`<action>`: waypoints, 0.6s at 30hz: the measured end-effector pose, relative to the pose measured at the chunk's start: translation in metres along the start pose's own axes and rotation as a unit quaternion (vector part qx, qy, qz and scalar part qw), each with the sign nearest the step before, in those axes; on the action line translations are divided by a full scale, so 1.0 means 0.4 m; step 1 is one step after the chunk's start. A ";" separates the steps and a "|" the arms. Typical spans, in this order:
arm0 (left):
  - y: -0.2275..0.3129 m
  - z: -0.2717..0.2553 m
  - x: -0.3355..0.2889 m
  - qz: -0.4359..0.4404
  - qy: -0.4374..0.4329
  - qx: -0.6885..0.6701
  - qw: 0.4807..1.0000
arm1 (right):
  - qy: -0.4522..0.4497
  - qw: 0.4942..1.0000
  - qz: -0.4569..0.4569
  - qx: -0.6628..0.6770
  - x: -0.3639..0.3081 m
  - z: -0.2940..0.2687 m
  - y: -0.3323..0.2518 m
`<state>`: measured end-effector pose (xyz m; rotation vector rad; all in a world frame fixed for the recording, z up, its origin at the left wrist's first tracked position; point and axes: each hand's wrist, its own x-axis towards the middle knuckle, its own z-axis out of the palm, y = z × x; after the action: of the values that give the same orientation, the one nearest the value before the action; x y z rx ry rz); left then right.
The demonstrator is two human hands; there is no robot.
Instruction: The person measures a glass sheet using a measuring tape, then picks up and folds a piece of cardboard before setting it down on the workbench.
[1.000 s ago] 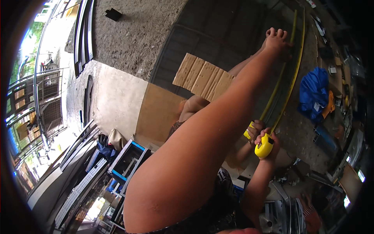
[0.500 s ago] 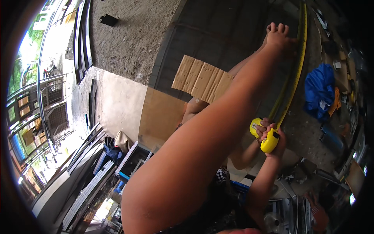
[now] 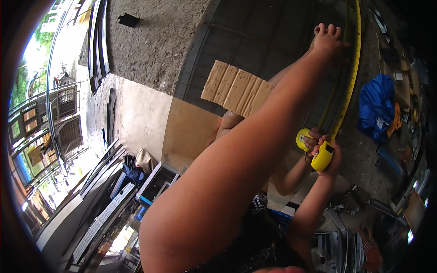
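Observation:
A yellow tape measure [image 3: 322, 156] is gripped in my right hand [image 3: 336, 160], its fingers wrapped around the case. Its yellow blade [image 3: 351, 86] runs out along the right side of a dark, shiny sheet [image 3: 259, 27] and past the top of the view. My left arm stretches across the sheet. At its far end, my left hand [image 3: 327, 40] rests near the blade with bent, slightly parted fingers; nothing shows in them. The sheet mirrors both arms, the case and the blade. A piece of corrugated cardboard [image 3: 236, 88] lies on the sheet, partly behind my left arm.
Blue cloth [image 3: 377, 107] lies on the floor to the right, beside an orange item [image 3: 395, 117]. Long metal profiles [image 3: 96, 45] stand at the upper left, with a small black piece [image 3: 128, 20] near them. More profiles [image 3: 102, 223] are stacked at the lower left.
My right hand and the tape measure case have shifted slightly up and to the right. My left hand has moved only a little. The whole view has shifted slightly.

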<state>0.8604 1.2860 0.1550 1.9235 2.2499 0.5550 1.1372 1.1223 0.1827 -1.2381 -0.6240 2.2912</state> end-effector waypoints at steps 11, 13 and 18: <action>0.009 -0.016 0.002 -0.013 -0.010 -0.006 1.000 | 0.029 0.999 0.020 0.021 0.014 0.025 0.004; 0.012 -0.021 0.015 -0.011 -0.018 0.015 1.000 | 0.036 0.998 0.022 0.048 0.011 0.024 0.009; -0.002 0.015 0.005 0.000 0.002 0.010 1.000 | -0.012 0.999 0.004 0.042 0.019 -0.006 0.036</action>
<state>0.8612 1.2891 0.1495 1.9327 2.2664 0.5379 1.1330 1.1160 0.1682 -1.1784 -0.5259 2.3167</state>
